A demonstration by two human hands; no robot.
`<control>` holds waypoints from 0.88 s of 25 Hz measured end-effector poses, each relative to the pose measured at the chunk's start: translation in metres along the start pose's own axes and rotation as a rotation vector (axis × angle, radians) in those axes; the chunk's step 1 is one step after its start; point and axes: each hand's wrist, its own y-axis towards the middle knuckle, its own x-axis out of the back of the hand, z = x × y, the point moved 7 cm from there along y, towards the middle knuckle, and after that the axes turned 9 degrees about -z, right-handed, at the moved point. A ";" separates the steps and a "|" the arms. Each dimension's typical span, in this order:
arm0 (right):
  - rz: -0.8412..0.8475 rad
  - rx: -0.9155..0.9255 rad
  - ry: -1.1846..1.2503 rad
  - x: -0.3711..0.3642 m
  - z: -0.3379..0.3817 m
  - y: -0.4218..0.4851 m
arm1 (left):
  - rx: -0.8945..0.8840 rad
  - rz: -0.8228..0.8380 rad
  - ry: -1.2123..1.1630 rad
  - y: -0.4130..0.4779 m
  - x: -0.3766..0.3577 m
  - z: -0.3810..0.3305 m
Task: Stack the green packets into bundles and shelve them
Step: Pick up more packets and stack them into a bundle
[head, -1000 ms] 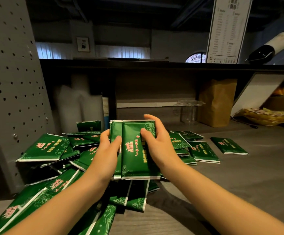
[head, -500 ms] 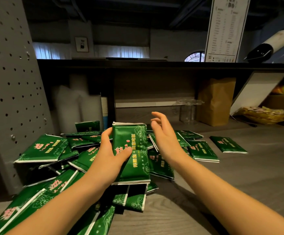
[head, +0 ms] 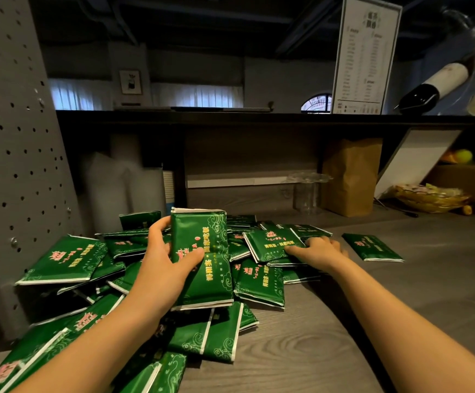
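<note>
Grey wood-grain counter [head: 401,307] stretches ahead of us beneath a dark shelf [head: 259,119], with a perforated grey panel [head: 12,137] standing at the left. On the counter's left half lies a loose heap of green packets [head: 69,259], overlapping at all angles, some running down to the bottom edge of our view.

Our left arm reaches forward from the lower left. Our left hand [head: 162,268] grasps a bundle [head: 205,245] of these packets, held upright above the heap. The thumb presses across the bundle's front face, and the fingers wrap round its left side and behind it. Its white-edged ends line up at top and bottom.

Our right arm stretches out from the lower right, lower and further forward. Our right hand [head: 318,251] lies palm down at the right edge of the heap. Its thumb points left along the near corner of a single packet [head: 273,241] lying on top there, and its fingers bend at that packet's right edge. We cannot tell whether the hand grips it or only touches it.

A lone packet [head: 372,246] lies flat on the counter to the right of that hand, apart from the heap. Further back under the shelf stand a brown paper bag [head: 349,177] and, just left of it, clear plastic cups [head: 305,191]. On top of the shelf a printed card [head: 364,55] stands upright.
</note>
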 end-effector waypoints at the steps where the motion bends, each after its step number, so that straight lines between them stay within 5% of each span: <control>1: 0.008 -0.002 0.034 -0.002 0.001 0.000 | 0.002 0.002 0.002 0.000 0.000 0.000; 5: -0.113 0.026 0.312 0.008 0.010 -0.001 | 0.006 0.005 -0.002 0.000 0.000 0.001; 12: -0.191 0.018 1.331 0.044 0.033 -0.021 | 0.022 -0.006 0.002 -0.002 0.000 0.000; 22: 0.062 0.288 1.372 0.043 0.115 -0.096 | 0.081 -0.027 -0.075 0.002 -0.006 0.006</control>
